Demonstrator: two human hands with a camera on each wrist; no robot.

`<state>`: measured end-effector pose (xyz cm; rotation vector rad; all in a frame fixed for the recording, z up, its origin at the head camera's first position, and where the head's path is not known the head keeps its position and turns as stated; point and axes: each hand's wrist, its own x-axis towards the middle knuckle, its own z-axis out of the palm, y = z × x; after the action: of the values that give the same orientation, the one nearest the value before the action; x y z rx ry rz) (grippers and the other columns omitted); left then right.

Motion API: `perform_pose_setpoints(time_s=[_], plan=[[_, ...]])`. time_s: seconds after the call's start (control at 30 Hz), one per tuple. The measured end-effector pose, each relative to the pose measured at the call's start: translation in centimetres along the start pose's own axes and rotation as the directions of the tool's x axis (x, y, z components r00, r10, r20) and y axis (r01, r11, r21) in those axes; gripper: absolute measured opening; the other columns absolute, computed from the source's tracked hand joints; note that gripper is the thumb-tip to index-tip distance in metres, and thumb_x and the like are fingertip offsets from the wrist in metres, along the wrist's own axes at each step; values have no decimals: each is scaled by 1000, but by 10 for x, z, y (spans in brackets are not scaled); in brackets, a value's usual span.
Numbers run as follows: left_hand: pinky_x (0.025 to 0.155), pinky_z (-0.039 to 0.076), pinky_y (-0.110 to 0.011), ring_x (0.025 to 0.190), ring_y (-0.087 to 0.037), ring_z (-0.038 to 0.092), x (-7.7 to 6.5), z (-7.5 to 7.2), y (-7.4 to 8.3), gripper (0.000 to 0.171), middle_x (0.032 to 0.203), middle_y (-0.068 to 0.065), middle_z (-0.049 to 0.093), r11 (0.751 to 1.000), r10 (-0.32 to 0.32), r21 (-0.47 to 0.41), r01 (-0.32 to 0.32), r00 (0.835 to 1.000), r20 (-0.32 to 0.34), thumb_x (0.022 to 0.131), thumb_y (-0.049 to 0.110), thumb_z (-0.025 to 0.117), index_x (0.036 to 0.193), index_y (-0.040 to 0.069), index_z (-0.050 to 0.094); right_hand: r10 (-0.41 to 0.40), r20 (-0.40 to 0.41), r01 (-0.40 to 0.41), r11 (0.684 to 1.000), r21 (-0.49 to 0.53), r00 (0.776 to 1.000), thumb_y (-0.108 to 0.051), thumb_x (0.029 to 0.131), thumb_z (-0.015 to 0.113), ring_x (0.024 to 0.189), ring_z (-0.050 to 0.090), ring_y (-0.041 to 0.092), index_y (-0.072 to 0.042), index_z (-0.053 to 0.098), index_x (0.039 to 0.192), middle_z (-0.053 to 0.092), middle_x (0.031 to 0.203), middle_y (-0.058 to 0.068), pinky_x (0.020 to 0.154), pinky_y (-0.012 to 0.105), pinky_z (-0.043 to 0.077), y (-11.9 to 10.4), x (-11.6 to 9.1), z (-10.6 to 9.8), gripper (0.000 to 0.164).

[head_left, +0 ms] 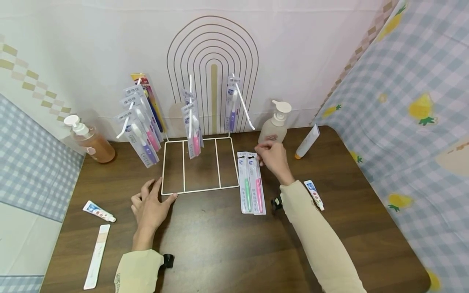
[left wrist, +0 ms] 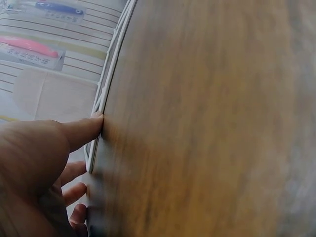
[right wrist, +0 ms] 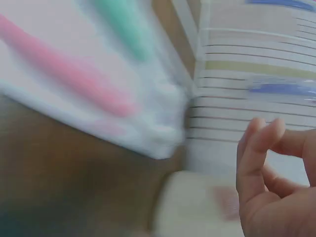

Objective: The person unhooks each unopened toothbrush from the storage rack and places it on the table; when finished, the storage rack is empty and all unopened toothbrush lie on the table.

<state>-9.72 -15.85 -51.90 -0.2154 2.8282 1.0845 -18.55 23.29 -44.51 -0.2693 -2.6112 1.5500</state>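
Observation:
My left hand [head_left: 151, 205] is at the near left corner of a white wire display rack [head_left: 201, 190]. In the left wrist view the thumb [left wrist: 84, 131] presses its front bar, and the other fingers lie past the corner. Two packaged toothbrushes, one green [head_left: 246, 183] and one pink [head_left: 257, 183], lie side by side right of the rack. My right hand [head_left: 274, 156] is beside their top ends; its thumb and fingertips meet in the right wrist view, with nothing visible between them. Behind that hand stands a cream pump bottle [head_left: 274, 127].
Packaged toothbrushes hang from the rack's left hook [head_left: 126, 124], middle hook [head_left: 190, 110] and right hook [head_left: 244, 106]. An amber pump bottle [head_left: 96, 145], toothpaste tube [head_left: 99, 211] and long white packet [head_left: 97, 258] are left. A white tube [head_left: 307, 142] and another toothpaste tube [head_left: 314, 195] are right.

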Motion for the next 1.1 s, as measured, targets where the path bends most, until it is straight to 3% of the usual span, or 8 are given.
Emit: perform_pose_setpoints(time_s=[0.13, 0.2, 0.33, 0.47, 0.57, 0.8, 1.1], plan=[[114, 23, -72, 144, -57, 25, 0, -1, 1, 85, 187, -20, 26, 1000, -14, 2, 14, 1000, 7, 109, 44, 76, 179, 15, 38, -54, 73, 46, 993, 108, 996, -6, 110, 72, 66, 72, 10, 12, 74, 138, 80, 104, 22, 57, 20, 58, -42, 17, -8, 33], [114, 23, -72, 145, -58, 25, 0, -1, 2, 85, 187, -20, 26, 1000, -15, 0, 15, 1000, 11, 109, 44, 76, 179, 15, 38, -85, 85, 74, 989, 125, 993, -4, 111, 69, 66, 72, 9, 13, 71, 142, 79, 112, 28, 55, 19, 57, -62, 25, -11, 35], [115, 23, -72, 145, -58, 25, -2, -4, 0, 85, 187, -20, 26, 1000, -18, -4, 18, 1000, 2, 108, 43, 76, 179, 15, 38, -152, 67, 148, 986, 72, 986, -5, 111, 68, 60, 66, 0, 9, 73, 144, 77, 125, 32, 52, 16, 52, -98, 42, -8, 36], [114, 23, -73, 146, -58, 25, -2, -3, -1, 85, 186, -20, 27, 1000, -20, -11, 20, 1000, -6, 108, 43, 77, 179, 14, 39, -184, 62, 184, 983, 6, 981, -9, 109, 74, 72, 77, 12, 2, 75, 145, 79, 129, 23, 57, 15, 50, -121, 53, -7, 37], [116, 22, -73, 148, -59, 24, 0, -1, -1, 85, 186, -19, 27, 999, -21, -24, 21, 1000, -4, 107, 43, 76, 178, 14, 40, -184, 70, 187, 982, -29, 980, -12, 108, 78, 74, 77, 15, -2, 76, 146, 80, 129, 20, 57, 16, 49, -129, 58, -6, 38], [117, 22, -73, 150, -58, 23, 1, 0, 4, 84, 186, -19, 26, 999, -29, -24, 28, 1000, -2, 108, 42, 75, 178, 13, 40, -240, 107, 241, 970, 6, 965, -10, 110, 74, 65, 68, 8, 1, 79, 133, 77, 110, 15, 54, 17, 45, -134, 61, 0, 26], [117, 22, -72, 151, -59, 22, -1, -2, 6, 84, 186, -19, 27, 999, -33, -23, 33, 999, -5, 107, 42, 77, 178, 12, 41, -329, 49, 332, 940, -77, 943, -11, 109, 77, 66, 72, 12, 1, 82, 111, 80, 96, 17, 58, 21, 42, -139, 61, 8, 14]])
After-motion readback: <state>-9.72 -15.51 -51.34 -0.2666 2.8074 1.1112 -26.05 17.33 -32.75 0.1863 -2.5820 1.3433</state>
